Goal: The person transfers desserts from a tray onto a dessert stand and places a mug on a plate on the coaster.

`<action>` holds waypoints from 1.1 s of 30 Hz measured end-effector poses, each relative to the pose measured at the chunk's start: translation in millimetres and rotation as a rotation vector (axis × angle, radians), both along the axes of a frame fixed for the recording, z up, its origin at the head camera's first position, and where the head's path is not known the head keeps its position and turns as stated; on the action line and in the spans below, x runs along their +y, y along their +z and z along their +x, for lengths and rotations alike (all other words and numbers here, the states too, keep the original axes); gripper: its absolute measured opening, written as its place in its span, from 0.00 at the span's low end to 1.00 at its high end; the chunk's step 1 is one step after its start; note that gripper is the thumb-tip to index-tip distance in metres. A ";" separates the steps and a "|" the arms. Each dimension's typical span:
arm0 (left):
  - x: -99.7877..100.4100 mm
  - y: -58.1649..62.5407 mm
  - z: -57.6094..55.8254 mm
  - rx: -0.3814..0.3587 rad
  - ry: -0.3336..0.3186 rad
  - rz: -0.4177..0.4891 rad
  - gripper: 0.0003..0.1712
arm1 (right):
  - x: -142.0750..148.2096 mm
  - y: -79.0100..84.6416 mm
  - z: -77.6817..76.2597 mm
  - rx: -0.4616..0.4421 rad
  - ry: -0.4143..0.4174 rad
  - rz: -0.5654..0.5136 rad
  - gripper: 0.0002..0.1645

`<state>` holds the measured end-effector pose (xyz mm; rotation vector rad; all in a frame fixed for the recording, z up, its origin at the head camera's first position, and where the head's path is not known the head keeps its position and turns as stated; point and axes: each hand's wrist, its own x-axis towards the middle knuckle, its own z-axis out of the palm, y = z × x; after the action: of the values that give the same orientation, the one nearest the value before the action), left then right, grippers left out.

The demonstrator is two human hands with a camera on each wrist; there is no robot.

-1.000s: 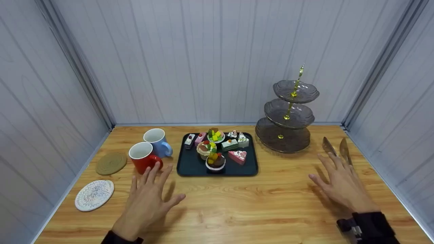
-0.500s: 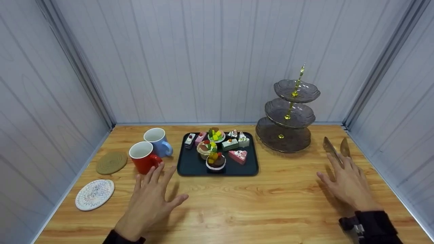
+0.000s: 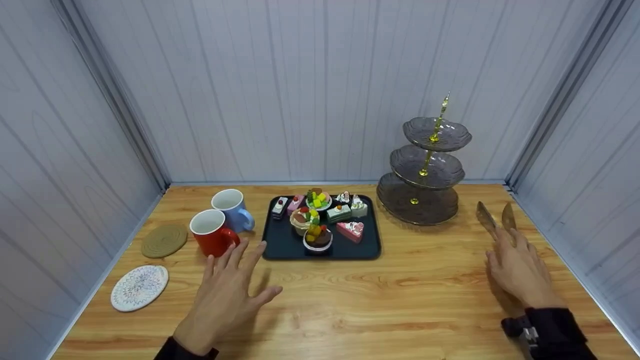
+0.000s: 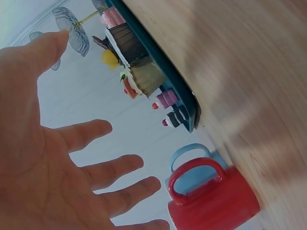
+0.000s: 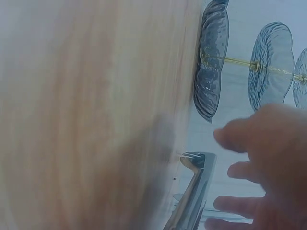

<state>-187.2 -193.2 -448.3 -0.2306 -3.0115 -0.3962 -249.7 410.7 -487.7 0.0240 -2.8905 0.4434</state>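
Note:
My right hand [image 3: 521,272] is over the near part of the metal tongs [image 3: 485,218] at the right side of the table. In the right wrist view, a gap shows between its fingers [image 5: 238,204] and the tongs [image 5: 189,201]; their handle end is hidden by the hand in the head view. My left hand [image 3: 222,295] hovers with spread fingers and holds nothing. It is nearest to the red mug [image 3: 210,239], whose handle lies just beyond the fingertips. A light blue mug [image 3: 235,215] stands right behind the red one.
A dark tray [image 3: 280,245] holds several small cakes and cupcakes at the middle back. The three-tier glass stand [image 3: 425,210] stands right of it. A tan coaster [image 3: 164,241] and a white patterned coaster [image 3: 140,288] lie at the left. Panels wall the table's back and sides.
My right hand has moved right and lower onto the near part of the tongs, its fingers drawn closer together. The left hand has drifted slightly right.

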 end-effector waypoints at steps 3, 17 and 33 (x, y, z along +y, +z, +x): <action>1.3 1.3 -0.6 -0.012 -0.004 0.003 0.59 | 2.5 -1.0 -0.1 0.010 -0.002 0.014 0.43; 10.2 5.5 -4.2 -0.063 -0.002 -0.008 0.61 | 8.6 -0.9 -1.3 0.012 -0.068 -0.012 0.44; 23.3 9.8 -4.5 -0.026 -0.038 0.005 0.59 | 12.6 -0.3 -3.2 -0.059 -0.080 -0.056 0.44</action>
<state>-191.7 -169.8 -438.5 -0.2842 -3.0351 -0.4125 -252.9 423.3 -488.0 -0.1151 -2.9224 0.5190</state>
